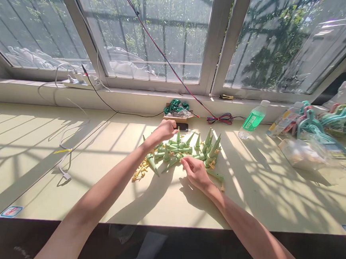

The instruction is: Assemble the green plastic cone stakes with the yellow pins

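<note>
Green plastic cones (pixel 197 141) and ribbed green tubes (pixel 176 149) lie in a heap mid-table, some cones upright, others on their sides. Small yellow pieces (pixel 140 171) are scattered at the heap's left edge, and a few lie among the green parts on the right. My left hand (pixel 164 130) is closed over the back of the heap, its fingertips beside an upright cone's tip; what it pinches is unclear. At the heap's front, my right hand (pixel 196 171) is closed with thumb and fingertips together, near a tilted cone (pixel 173 161). Anything inside it is hidden.
Behind the heap are a dark phone (pixel 182 126) and a small box (pixel 178 113) with green material. To the right stand a tilted bottle (pixel 253 120), a plastic bag (pixel 304 152) and teal clips (pixel 309 123). A white cable (pixel 65 153) lies at left.
</note>
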### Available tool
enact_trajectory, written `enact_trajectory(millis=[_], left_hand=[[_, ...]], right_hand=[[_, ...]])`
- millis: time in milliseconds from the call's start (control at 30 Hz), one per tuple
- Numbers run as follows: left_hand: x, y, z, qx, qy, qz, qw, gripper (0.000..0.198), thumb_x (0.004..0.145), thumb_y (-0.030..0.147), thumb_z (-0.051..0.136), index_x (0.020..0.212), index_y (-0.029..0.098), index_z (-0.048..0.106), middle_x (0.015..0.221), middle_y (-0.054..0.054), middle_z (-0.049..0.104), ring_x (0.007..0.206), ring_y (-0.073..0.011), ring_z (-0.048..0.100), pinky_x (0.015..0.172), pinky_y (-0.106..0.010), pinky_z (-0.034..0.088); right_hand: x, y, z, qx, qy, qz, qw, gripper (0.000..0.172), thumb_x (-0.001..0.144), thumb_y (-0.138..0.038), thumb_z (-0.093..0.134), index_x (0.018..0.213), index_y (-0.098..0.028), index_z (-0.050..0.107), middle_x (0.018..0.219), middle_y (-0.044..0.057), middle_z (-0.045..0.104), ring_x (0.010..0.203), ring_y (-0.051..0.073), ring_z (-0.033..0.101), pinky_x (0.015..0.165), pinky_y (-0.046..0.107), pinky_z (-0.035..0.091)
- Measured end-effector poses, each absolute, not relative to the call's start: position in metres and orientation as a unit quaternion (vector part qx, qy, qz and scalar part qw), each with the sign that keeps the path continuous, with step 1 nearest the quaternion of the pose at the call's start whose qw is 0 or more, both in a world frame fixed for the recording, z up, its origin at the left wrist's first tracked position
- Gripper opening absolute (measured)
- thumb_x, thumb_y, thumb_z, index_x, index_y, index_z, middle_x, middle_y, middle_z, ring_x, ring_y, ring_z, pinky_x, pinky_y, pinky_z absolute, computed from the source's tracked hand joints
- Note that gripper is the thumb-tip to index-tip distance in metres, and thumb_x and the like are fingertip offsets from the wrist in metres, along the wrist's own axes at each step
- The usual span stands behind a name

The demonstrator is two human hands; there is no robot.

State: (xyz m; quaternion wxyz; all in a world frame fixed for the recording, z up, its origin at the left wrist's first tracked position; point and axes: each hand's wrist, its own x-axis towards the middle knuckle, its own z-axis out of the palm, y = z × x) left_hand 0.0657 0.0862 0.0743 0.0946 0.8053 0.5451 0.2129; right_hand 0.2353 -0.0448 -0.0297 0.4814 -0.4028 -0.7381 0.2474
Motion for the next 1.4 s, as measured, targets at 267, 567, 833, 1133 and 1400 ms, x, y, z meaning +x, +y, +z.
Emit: enact_trajectory(millis=[267, 567, 833, 1133, 1400], left_hand=[[0.037, -0.004, 0.083, 0.847, 0.454, 0.276, 0.003, 0.022, 0.09, 0.025, 0.056, 0.072, 0.015, 0.063, 0.065, -0.002, 0.064, 0.056, -0.013, 0.054, 0.056, -0.024, 0.038], [0.037, -0.033, 0.014, 0.851, 0.524, 0.017, 0.028, 0.024, 0.093, 0.032, 0.056, 0.078, 0.016, 0.064, 0.084, -0.01, 0.07, 0.08, -0.0247, 0.067, 0.064, -0.03, 0.044], [0.048, -0.036, 0.02, 0.866, 0.498, -0.038, -0.002, 0.023, 0.095, 0.02, 0.044, 0.086, 0.013, 0.065, 0.084, -0.013, 0.07, 0.079, -0.0272, 0.069, 0.07, -0.034, 0.049], [0.051, -0.033, 0.025, 0.87, 0.492, -0.011, -0.033, 0.025, 0.095, 0.017, 0.039, 0.086, 0.013, 0.061, 0.075, -0.011, 0.068, 0.067, -0.0254, 0.067, 0.056, -0.031, 0.043], [0.039, -0.04, 0.048, 0.871, 0.477, 0.105, -0.041, 0.014, 0.093, 0.016, 0.049, 0.081, 0.016, 0.058, 0.08, -0.007, 0.069, 0.075, -0.0213, 0.065, 0.064, -0.029, 0.044]], right_hand=[[0.236, -0.046, -0.025, -0.422, -0.717, 0.228, 0.506, 0.026, 0.099, -0.035, 0.048, 0.087, -0.017, 0.063, 0.073, 0.002, 0.062, 0.061, 0.014, 0.055, 0.056, 0.026, 0.042], [0.237, -0.046, -0.027, -0.433, -0.713, 0.224, 0.503, 0.022, 0.098, -0.032, 0.05, 0.088, -0.018, 0.063, 0.072, 0.002, 0.063, 0.061, 0.014, 0.057, 0.057, 0.026, 0.044], [0.237, -0.047, -0.026, -0.439, -0.713, 0.226, 0.498, 0.021, 0.098, -0.032, 0.05, 0.088, -0.018, 0.062, 0.072, 0.001, 0.063, 0.06, 0.014, 0.057, 0.057, 0.026, 0.045], [0.237, -0.046, -0.024, -0.446, -0.704, 0.216, 0.509, 0.016, 0.097, -0.029, 0.052, 0.095, -0.018, 0.063, 0.084, 0.004, 0.068, 0.06, 0.014, 0.057, 0.057, 0.027, 0.046], [0.237, -0.05, -0.021, -0.43, -0.718, 0.204, 0.508, 0.019, 0.093, -0.026, 0.058, 0.11, -0.018, 0.062, 0.096, 0.006, 0.067, 0.053, 0.011, 0.052, 0.053, 0.027, 0.045]])
